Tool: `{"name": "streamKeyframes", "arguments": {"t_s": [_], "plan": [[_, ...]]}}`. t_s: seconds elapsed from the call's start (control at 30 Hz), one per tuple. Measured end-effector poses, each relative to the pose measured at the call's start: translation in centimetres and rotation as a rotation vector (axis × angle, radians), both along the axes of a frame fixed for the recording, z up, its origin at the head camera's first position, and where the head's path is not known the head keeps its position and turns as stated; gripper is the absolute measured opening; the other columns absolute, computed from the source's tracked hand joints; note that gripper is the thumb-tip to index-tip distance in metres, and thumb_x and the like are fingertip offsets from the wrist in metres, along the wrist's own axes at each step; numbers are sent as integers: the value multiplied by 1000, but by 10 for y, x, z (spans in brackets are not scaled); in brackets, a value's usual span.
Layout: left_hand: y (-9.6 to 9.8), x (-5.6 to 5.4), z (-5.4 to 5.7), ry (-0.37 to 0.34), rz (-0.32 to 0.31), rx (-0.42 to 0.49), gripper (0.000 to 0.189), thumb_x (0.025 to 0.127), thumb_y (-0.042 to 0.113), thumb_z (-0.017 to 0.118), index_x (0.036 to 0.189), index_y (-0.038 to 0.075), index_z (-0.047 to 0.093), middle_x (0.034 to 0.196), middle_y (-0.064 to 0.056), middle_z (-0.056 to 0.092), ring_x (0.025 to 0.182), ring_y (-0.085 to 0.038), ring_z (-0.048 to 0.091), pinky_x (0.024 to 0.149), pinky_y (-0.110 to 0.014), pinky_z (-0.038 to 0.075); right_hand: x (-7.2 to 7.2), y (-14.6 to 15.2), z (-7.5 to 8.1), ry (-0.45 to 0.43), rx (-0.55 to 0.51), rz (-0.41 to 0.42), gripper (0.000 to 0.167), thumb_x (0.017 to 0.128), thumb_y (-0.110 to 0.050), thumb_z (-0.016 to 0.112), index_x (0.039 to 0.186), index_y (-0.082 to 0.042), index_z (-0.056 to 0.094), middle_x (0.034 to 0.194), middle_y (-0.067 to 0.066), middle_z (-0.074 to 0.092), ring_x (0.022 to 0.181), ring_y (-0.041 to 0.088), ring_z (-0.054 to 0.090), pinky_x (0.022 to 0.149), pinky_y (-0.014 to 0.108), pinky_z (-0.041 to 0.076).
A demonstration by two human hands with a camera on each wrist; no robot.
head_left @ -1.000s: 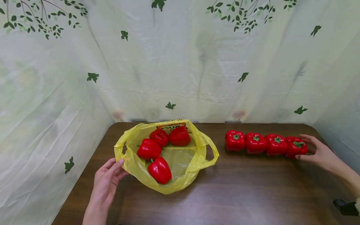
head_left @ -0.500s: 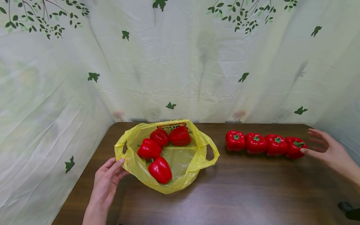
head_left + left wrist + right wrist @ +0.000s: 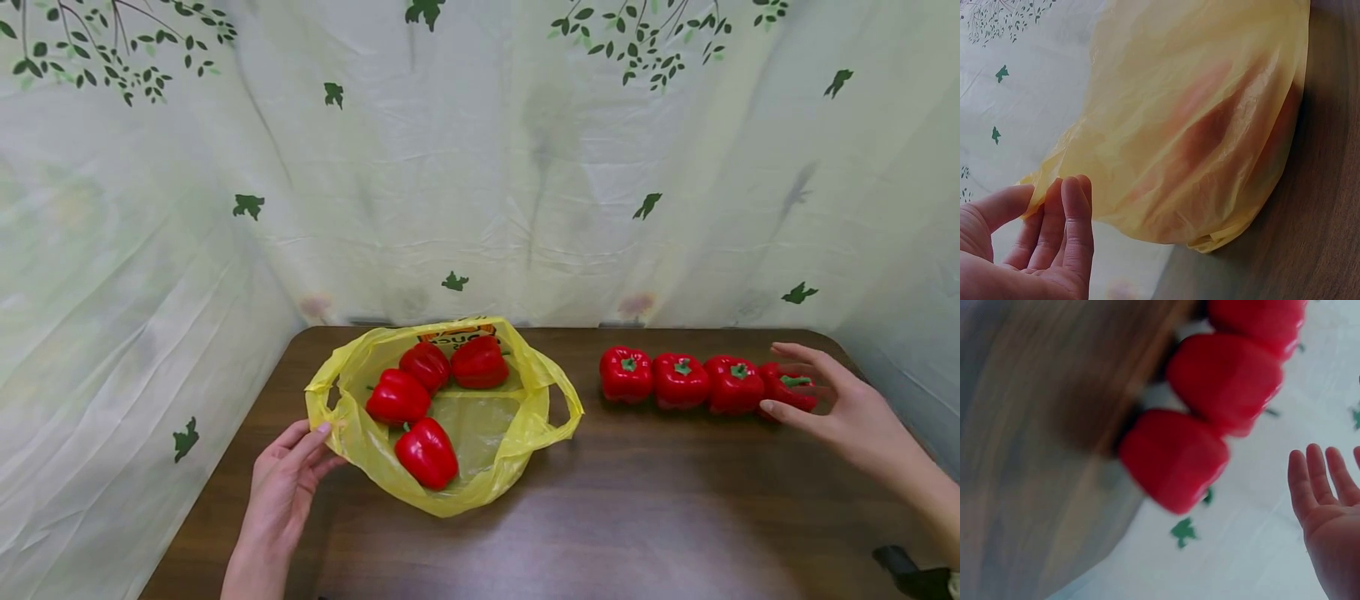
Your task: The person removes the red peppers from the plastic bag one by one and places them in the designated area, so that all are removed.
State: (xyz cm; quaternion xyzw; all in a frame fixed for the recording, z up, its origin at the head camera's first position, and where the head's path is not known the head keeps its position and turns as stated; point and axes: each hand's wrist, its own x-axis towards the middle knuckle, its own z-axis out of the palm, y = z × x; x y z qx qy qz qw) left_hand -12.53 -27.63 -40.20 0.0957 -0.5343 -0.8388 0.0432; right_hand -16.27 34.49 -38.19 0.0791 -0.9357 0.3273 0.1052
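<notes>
My left hand (image 3: 279, 487) pinches the left edge of a yellow plastic bag (image 3: 480, 493) between thumb and fingers; the left wrist view shows the thin film (image 3: 1147, 106) at the fingertips. Inside the wide-mouthed bag lie several red bell peppers (image 3: 426, 454). To the right, more bell peppers stand in a tight row, stems up. My right hand (image 3: 862, 417) hovers around the end bell pepper (image 3: 787, 390), fingers spread behind it and thumb in front, partly covering it. In the right wrist view the fingers look straight, apart from the nearest pepper (image 3: 1172, 459).
Both the bag and the row rest on a dark brown wooden table (image 3: 600, 517). A pale cloth backdrop (image 3: 555, 167) with printed leaves rises behind the table and along its sides. A black band (image 3: 911, 575) shows near the right forearm.
My right hand drew back right from the end bell pepper, then came left over it again, its thumb now farther along the row. The left hand and bag have stayed put.
</notes>
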Motion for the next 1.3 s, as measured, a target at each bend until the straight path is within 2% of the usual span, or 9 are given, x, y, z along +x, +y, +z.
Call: {"name": "streamKeyframes", "arguments": {"t_s": [0.13, 0.2, 0.4, 0.53, 0.77, 0.97, 1.1, 1.3], "plan": [[0, 0, 0, -1, 4, -1, 12, 97, 6, 62, 103, 9, 72, 99, -4, 73, 87, -17, 71, 74, -31, 59, 2, -23, 8, 49, -12, 43, 72, 83, -23, 81, 145, -28, 45, 131, -9, 48, 102, 1, 49, 70, 5, 44], [0, 1, 0, -4, 5, 2, 12, 97, 6, 62, 103, 9, 72, 99, -5, 73, 86, -17, 71, 74, -32, 59, 2, -33, 12, 70, -15, 78, 70, 83, -21, 82, 144, -29, 47, 131, -12, 50, 103, 3, 49, 72, 5, 44], [0, 1, 2, -16, 16, -4, 11, 96, 7, 64, 103, 9, 72, 100, -4, 73, 87, -17, 71, 75, -32, 59, 2, -63, 24, 97, 2, 182, 72, 81, -20, 84, 142, -32, 48, 131, -12, 53, 104, 7, 50, 77, 10, 45], [0, 1, 2, 4, 15, 1, 11, 96, 5, 63, 101, 8, 72, 98, -5, 72, 85, -17, 70, 74, -31, 59, 1, -82, 30, 86, -5, 262, 73, 81, -20, 84, 142, -33, 47, 134, -15, 51, 104, 11, 54, 77, 15, 49], [3, -1, 1, 15, 18, -16, 10, 96, 5, 64, 100, 8, 72, 97, -4, 72, 84, -17, 70, 73, -31, 59, -2, -115, 38, 99, 57, 409, 67, 82, -30, 82, 140, -29, 49, 136, -13, 51, 122, 10, 49, 91, 16, 45], [4, -1, 1, -20, 35, -21, 9, 95, 7, 66, 100, 9, 72, 98, -3, 72, 85, -17, 70, 74, -31, 59, -4, -144, 41, 91, -24, 574, 62, 85, -28, 79, 140, -30, 49, 135, -14, 51, 119, 6, 52, 91, 23, 50], [5, -1, 1, -27, 39, -35, 8, 95, 7, 66, 100, 9, 72, 98, -3, 72, 85, -17, 70, 74, -31, 59, -5, -164, 41, 98, -76, 678, 59, 87, -26, 77, 139, -28, 49, 133, -12, 52, 117, 8, 53, 94, 25, 49], [5, -2, 0, -26, 39, -34, 8, 95, 8, 66, 99, 10, 72, 97, -3, 72, 85, -16, 70, 73, -31, 59, -5, -193, 32, 202, -126, 830, 57, 87, -18, 77, 138, -20, 51, 125, -9, 56, 111, 12, 55, 90, 30, 52]]}}
